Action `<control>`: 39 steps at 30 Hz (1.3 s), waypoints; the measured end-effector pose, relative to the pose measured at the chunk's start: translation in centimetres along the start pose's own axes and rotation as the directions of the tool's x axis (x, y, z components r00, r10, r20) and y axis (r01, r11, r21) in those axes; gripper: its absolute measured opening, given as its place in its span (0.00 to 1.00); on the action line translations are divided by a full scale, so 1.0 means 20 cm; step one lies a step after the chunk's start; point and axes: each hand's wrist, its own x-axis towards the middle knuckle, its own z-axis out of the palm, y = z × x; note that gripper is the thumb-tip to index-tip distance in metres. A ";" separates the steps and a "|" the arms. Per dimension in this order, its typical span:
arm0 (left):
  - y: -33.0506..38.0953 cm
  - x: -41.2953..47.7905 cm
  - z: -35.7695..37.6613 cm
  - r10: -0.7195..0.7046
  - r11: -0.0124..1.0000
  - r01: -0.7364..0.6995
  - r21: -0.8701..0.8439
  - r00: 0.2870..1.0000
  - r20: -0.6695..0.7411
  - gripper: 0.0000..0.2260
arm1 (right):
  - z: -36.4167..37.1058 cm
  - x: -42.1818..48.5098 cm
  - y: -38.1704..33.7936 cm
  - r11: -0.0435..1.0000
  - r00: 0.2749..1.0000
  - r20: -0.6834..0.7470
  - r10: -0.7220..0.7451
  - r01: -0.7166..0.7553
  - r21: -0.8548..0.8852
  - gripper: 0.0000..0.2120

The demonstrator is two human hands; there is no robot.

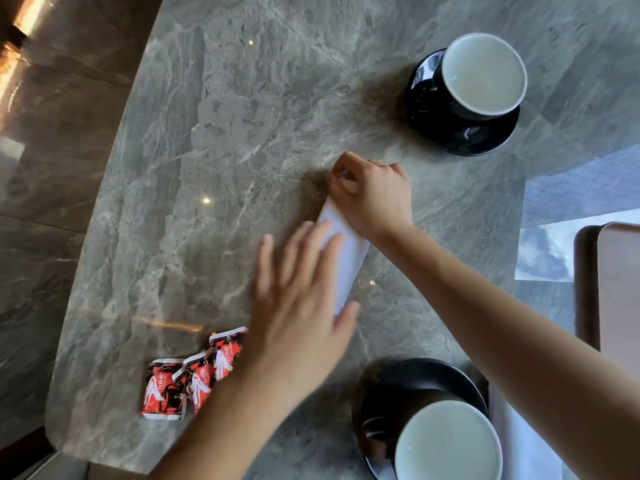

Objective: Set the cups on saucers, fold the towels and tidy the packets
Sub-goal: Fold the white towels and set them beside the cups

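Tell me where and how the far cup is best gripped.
Grip the far cup around its outer wall from above. It stands upright on its saucer, rim open and unobstructed; no handle is clearly visible, and both hands are away at the towel.

Marble table [214,140] — saucers [429,109], towel [348,251], packets [187,379].
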 end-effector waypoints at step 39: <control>-0.03 -0.02 0.22 0.083 0.970 -0.152 0.188 0.941 0.328 0.49 | 0.06 0.08 -0.02 0.975 0.967 0.222 -0.123 0.160 -0.156 0.24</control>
